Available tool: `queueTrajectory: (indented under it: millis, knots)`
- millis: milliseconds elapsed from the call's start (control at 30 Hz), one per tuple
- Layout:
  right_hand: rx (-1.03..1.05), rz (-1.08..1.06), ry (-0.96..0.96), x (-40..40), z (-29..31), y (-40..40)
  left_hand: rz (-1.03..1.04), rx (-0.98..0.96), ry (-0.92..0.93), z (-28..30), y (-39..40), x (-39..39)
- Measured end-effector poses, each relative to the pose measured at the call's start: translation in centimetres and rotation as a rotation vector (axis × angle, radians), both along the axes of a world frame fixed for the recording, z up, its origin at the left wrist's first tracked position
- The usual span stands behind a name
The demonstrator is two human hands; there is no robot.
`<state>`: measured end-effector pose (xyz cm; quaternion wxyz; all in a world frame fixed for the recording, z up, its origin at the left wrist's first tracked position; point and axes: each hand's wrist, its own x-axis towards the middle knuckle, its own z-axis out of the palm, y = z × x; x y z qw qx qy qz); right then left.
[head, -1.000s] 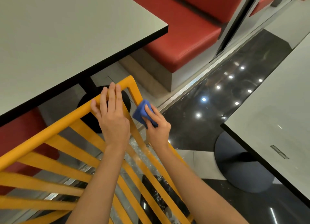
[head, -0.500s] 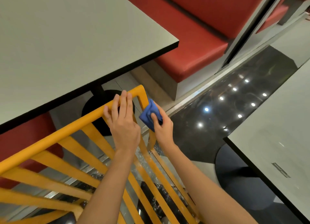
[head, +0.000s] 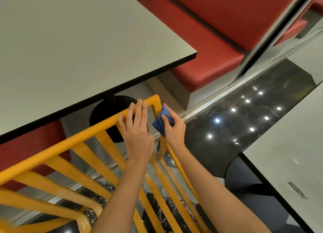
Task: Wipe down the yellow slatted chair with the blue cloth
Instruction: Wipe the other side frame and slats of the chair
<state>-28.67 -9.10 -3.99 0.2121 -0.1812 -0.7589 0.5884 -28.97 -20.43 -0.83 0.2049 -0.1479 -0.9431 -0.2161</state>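
A big grey table [head: 73,46] stands by a red bench seat [head: 206,46]. The shiny black floor [head: 244,121] shows little white lights. Another grey table [head: 288,154] is on the right.

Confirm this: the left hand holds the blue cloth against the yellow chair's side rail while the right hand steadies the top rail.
Hands are swapped. In the head view the right hand holds the blue cloth against the side rail of the yellow chair, near its corner, while the left hand steadies the top rail.

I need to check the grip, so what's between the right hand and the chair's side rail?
The folded blue cloth lies between them in the head view; the right hand grips it against the yellow chair rail.
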Motion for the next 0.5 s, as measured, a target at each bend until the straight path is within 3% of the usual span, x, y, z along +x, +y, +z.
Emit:
queueTrajectory:
  millis: [100,200,367,500]
  knots:
    - [-0.059,0.015,0.116,-2.8,2.4,-0.5,0.003,0.021,0.008,-0.1,0.1,0.0]
    - [-0.115,-0.002,0.176,-1.9,0.9,-1.4,-0.009,0.012,0.008,-0.1,-0.1,-0.1]
    - [-0.235,-0.094,0.023,1.1,-3.6,-1.5,-0.004,-0.01,-0.006,0.0,-0.1,0.1]
    - [-0.282,-0.076,0.073,-3.1,0.4,-1.1,0.006,0.01,-0.01,0.0,0.1,0.0]
